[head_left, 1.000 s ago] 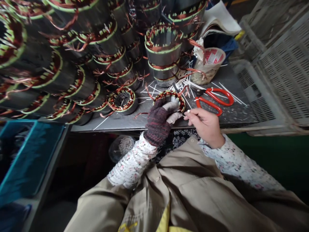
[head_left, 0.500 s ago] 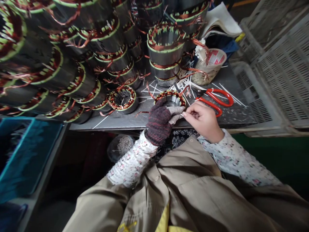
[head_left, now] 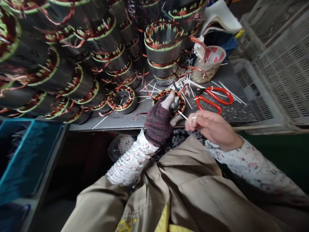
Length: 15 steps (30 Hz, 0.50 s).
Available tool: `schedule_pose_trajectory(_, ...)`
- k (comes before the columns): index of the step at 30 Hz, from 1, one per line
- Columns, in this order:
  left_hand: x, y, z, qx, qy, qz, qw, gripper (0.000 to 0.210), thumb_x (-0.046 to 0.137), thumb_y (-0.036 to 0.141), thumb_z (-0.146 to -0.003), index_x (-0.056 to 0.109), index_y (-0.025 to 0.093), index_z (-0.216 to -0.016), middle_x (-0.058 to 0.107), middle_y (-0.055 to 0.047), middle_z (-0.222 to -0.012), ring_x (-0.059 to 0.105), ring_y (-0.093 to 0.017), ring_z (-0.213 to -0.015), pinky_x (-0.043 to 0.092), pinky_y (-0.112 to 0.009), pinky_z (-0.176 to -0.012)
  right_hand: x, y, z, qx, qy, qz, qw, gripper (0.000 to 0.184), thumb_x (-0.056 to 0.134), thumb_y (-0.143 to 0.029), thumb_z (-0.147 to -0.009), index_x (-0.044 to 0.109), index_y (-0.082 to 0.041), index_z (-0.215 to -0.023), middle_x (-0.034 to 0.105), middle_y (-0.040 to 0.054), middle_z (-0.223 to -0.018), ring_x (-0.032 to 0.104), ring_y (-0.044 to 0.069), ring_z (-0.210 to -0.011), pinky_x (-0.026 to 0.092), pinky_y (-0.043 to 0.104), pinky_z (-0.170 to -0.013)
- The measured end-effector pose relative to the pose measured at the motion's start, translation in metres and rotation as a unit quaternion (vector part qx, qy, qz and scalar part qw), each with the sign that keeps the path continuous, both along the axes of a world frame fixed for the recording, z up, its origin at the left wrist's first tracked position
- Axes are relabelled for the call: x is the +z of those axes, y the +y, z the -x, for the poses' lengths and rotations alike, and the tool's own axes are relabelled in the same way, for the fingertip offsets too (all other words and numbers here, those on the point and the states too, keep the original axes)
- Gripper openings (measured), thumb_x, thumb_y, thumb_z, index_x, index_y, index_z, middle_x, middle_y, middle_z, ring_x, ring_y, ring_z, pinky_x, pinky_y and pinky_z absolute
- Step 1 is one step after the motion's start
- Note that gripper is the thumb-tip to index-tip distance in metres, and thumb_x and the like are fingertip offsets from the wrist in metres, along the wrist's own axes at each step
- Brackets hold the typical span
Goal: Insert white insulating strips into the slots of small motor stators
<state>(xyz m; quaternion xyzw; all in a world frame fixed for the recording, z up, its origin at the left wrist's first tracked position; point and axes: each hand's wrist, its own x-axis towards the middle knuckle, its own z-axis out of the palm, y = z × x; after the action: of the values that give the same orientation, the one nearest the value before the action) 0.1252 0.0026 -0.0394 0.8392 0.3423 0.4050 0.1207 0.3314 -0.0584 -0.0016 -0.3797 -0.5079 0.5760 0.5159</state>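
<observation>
A small motor stator (head_left: 182,102) with copper windings and a pale green rim stands on the bench. My left hand (head_left: 158,120), in a dark knit glove with pale fingertips, is closed around its near left side, the thumb lying over the top opening. A thin white cord (head_left: 182,115) runs from the stator's near right edge to my bare right hand (head_left: 213,126). The fingers of that hand are curled shut on the cord, slightly apart from the stator. Red-handled scissors (head_left: 200,91) lie to the right of the stator.
Stacked stators (head_left: 164,48) fill the back and left. Another small stator (head_left: 122,100) stands nearby. Loose white strips (head_left: 185,79) lie behind the scissors. A plastic tub (head_left: 207,66) is at back right, grey crates (head_left: 285,71) beyond. A teal bin (head_left: 31,154) sits lower left.
My right hand has moved right and toward me, drawing the white cord out from the stator. My left thumb has shifted up over the stator's opening.
</observation>
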Motion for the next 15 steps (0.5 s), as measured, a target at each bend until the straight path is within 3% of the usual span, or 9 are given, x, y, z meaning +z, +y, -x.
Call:
schedule_pose_trajectory(4,-0.003,-0.009,-0.011,0.034,0.011,0.009,0.999,0.080,0.066,0.037,-0.100,0.022,0.024,-0.165,0.067,-0.011,-0.140,0.066,-0.026,-0.130,0.057,-0.045,-0.113,0.003,0.006,-0.003,-0.097,0.041,-0.023,0.994,0.037,0.074,-0.036,-0.090,0.057,-0.022,-0.060,0.048,-0.0021,-0.057,0.048,0.013,-0.056,0.040,0.029,-0.054)
schedule_pose_trajectory(7,-0.005,-0.017,-0.023,0.035,0.019,0.000,0.999,0.083,0.065,0.038,-0.101,0.015,0.025,-0.166,0.062,-0.013,-0.147,0.064,-0.028,-0.134,0.056,-0.049,-0.115,0.005,0.031,0.011,-0.141,0.094,-0.091,0.981,0.028,0.068,-0.033,-0.091,0.059,-0.024,-0.066,0.053,-0.0010,-0.061,0.054,0.015,-0.062,0.048,0.032,-0.062)
schedule_pose_trajectory(9,-0.004,-0.021,-0.026,0.021,0.012,0.015,1.000,0.087,0.063,0.043,-0.102,0.008,0.025,-0.167,0.058,-0.015,-0.152,0.063,-0.028,-0.136,0.057,-0.049,-0.114,0.000,0.048,0.024,-0.163,0.073,-0.122,0.976,0.027,0.063,-0.037,-0.094,0.059,-0.024,-0.071,0.058,-0.0001,-0.067,0.058,0.016,-0.065,0.051,0.033,-0.065)
schedule_pose_trajectory(12,0.005,-0.025,-0.018,0.008,0.008,0.021,1.000,0.084,0.056,0.047,-0.105,0.004,0.022,-0.167,0.050,-0.018,-0.159,0.059,-0.025,-0.142,0.056,-0.045,-0.117,-0.014,0.052,0.031,-0.202,-0.101,-0.195,0.955,0.033,0.059,-0.050,-0.098,0.063,-0.025,-0.077,0.070,0.0042,-0.092,0.066,0.020,-0.086,0.056,0.040,-0.081)
schedule_pose_trajectory(15,0.021,-0.024,0.002,-0.001,0.089,-0.079,0.993,0.066,0.053,0.033,-0.107,0.022,0.016,-0.163,0.061,-0.018,-0.148,0.064,-0.025,-0.135,0.048,-0.049,-0.124,-0.033,0.038,0.021,-0.192,-0.309,-0.275,0.890,0.026,0.073,-0.050,-0.090,0.069,-0.026,-0.083,0.073,0.0066,-0.116,0.063,0.031,-0.115,0.049,0.057,-0.104)
